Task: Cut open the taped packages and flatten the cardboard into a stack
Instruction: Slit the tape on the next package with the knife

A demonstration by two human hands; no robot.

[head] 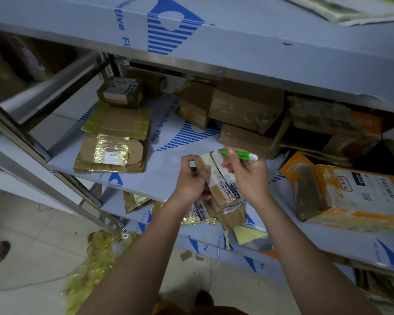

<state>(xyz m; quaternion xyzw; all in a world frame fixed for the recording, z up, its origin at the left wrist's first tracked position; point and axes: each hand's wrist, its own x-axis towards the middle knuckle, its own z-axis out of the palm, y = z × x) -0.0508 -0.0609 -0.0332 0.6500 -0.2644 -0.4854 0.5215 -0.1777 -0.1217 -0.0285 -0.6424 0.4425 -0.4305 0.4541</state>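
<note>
Hands together over the front edge of the middle shelf [146, 178], both on one small cardboard box [216, 178]; left hand [191, 178] curled round the box's left side, thumb and fingers gripping the upper corner; right hand [248, 176] grips the right side while also holding a green-and-white cutter [241, 155], which lies across the fingers just above the box top; blade not visible. Box carries white tape printed with blue characters and small pictograms, too small to read; brown cardboard shows between the tape bands.

Shelf surface covered in white film printed in blue: "PE Protective Film" with a striped logo; same print on the upper shelf [237, 42], where "Protective Fi" is readable.

Flattened cardboard stack [110, 153] at the left of the middle shelf, wrapped in yellowish tape, white label on top, text illegible; small taped box [121, 92] behind it. Pile of brown taped boxes [246, 110] at the back right. Orange package [350, 194] at right, label reading "010", barcode beside it. Shreds of yellowish tape [93, 258] on the floor.
</note>
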